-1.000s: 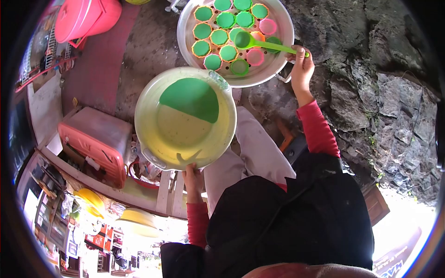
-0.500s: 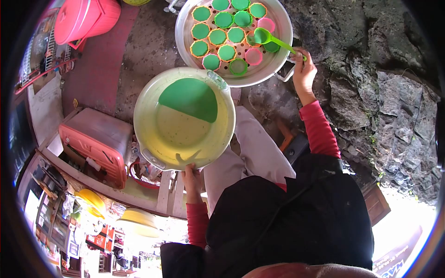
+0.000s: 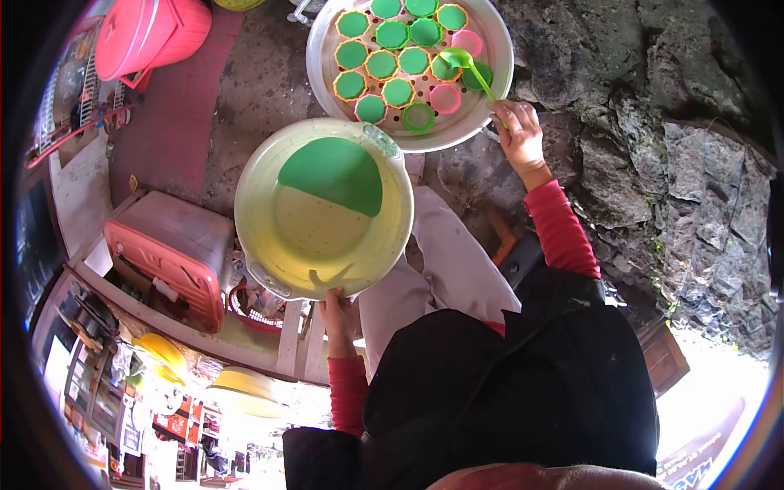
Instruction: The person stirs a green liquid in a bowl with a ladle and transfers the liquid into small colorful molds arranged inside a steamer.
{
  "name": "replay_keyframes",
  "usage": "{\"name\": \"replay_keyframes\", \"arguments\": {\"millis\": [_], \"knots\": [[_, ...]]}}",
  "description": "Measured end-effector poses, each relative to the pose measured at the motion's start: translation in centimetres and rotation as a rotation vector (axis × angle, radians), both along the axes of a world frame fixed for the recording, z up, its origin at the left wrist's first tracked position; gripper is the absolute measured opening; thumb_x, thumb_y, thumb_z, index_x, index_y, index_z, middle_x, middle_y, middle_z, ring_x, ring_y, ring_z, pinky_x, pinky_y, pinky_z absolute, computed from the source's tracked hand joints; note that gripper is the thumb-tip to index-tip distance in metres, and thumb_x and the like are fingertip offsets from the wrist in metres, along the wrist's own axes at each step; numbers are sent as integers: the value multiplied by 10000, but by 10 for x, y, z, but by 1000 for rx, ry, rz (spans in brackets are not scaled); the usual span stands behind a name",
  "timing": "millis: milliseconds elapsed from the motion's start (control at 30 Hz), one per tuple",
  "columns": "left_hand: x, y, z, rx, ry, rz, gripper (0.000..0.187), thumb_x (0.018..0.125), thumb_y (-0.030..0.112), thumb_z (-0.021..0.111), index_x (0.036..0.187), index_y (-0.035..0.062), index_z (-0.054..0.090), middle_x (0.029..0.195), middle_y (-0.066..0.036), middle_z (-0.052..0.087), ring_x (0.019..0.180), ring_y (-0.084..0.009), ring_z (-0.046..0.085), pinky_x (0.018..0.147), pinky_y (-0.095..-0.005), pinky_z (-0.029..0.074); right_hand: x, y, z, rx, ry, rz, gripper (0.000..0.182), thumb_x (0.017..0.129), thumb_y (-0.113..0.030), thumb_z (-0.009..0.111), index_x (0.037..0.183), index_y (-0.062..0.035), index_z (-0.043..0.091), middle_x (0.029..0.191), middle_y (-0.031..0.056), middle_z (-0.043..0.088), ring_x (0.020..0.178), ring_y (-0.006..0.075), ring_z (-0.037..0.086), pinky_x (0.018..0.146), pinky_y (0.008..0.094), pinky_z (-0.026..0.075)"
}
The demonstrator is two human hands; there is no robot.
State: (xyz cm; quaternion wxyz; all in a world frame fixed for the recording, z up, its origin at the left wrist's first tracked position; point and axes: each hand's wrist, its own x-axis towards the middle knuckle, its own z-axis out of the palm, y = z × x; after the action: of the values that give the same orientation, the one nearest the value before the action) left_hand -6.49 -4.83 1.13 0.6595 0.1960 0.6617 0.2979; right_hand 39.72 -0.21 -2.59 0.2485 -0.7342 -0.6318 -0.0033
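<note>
My right hand [image 3: 520,140] is closed on the handle of a bright green ladle [image 3: 479,79]. The ladle's bowl is tipped over an orange-edged mould that has green batter in it. This mould stands among several small scalloped moulds in a round metal steamer tray [image 3: 324,91] with holes. Most moulds hold green batter; a pink mould [image 3: 445,99] and another pink one above it look empty. With my left hand [image 3: 336,314] I grip the near rim of a pale yellow basin [image 3: 318,253]. Green batter [image 3: 335,171] is pooled at its far side; my left fingers are partly hidden below the rim.
A pink lidded bucket [image 3: 151,37] stands at the upper left. Lower down on that side is a storage box with a pink lid [image 3: 175,265], beside a red basket [image 3: 255,310]. A rough stone wall [image 3: 653,147] rises close on my right.
The ladle's bowl has turned over, and my right hand has shifted slightly left and down. Green batter now fills more of the orange-edged mould beneath it. My left hand and the basin barely moved.
</note>
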Motion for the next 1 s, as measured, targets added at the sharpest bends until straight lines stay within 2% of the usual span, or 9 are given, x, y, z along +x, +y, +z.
{"name": "replay_keyframes", "arguments": {"millis": [267, 433, 533, 600, 733, 800, 833, 900, 1000], "knots": [[11, 13, 14, -128, -72, 127, 333, 808, 25, 464, 1139, -3, 432, 1100, -110, 494, 995, -213, 531, 857, -360, 482, -15, 1, 16, 101, 61, -46, 246, 783, -74, 602, 1023, -67, 554, 900, 96, 607, 787, 291, 577, 730, 388, 469], [8, 8, 9, -139, -39, 134, 316, 812, 27, 465, 1126, -3, 441, 1092, -108, 498, 989, -210, 532, 843, -360, 486, -73, 8, 36, 186, 486, 33, 98, 802, -88, 562, 893, -54, 547, 838, 102, 609, 752, 318, 593, 706, 395, 478], [-5, -4, -5, 140, 247, -314, 290, 817, 27, 463, 1106, -6, 452, 1081, -109, 499, 970, -211, 533, 821, -363, 494, -105, 24, 40, 107, 545, 283, 196, 762, -68, 603, 956, -86, 575, 879, 68, 602, 809, 273, 578, 738, 408, 469], [14, 8, 12, 54, 72, -50, 44, 830, 35, 555, 849, 46, 517, 818, -19, 483, 787, -107, 460, 596, -223, 434, -121, 31, 35, -33, 587, 459, 218, 774, -25, 579, 984, -80, 589, 890, 79, 615, 842, 270, 597, 746, 366, 473], [-7, 0, -1, -72, -3, 47, 55, 841, 37, 562, 874, 53, 520, 725, -18, 473, 763, -122, 443, 556, -243, 404, -136, 30, 12, -98, 581, 522, 275, 733, -24, 600, 1001, -82, 589, 904, 74, 608, 888, 260, 578, 767, 357, 459], [0, 4, 11, 508, 734, -838, 52, 845, 31, 550, 882, 60, 530, 642, -15, 448, 727, -138, 433, 558, -256, 378, -140, 29, 7, -114, 651, 481, 242, 771, -30, 596, 1009, -71, 587, 887, 83, 610, 854, 263, 583, 758, 355, 467], [-3, 2, 8, 505, 740, -835, 52, 845, 31, 550, 882, 60, 530, 642, -15, 448, 727, -138, 433, 558, -256, 378, -143, 27, 7, -114, 657, 486, 242, 771, -30, 596, 1009, -71, 587, 887, 83, 610, 854, 263, 583, 758, 355, 467], [-12, -3, -4, 109, 278, -352, 36, 850, 28, 534, 877, 53, 535, 733, -56, 475, 715, -153, 434, 610, -282, 392, -150, 22, 10, -65, 800, 160, 174, 828, -88, 594, 999, -62, 583, 879, 100, 620, 799, 269, 601, 720, 348, 475], [-16, -7, -12, 20, 172, -149, 81, 850, 32, 528, 930, 38, 517, 865, -70, 488, 754, -144, 457, 682, -279, 420, -148, 20, 22, -188, 930, -32, 135, 886, -122, 542, 972, -28, 587, 834, 132, 634, 734, 257, 627, 662, 334, 486]]}}
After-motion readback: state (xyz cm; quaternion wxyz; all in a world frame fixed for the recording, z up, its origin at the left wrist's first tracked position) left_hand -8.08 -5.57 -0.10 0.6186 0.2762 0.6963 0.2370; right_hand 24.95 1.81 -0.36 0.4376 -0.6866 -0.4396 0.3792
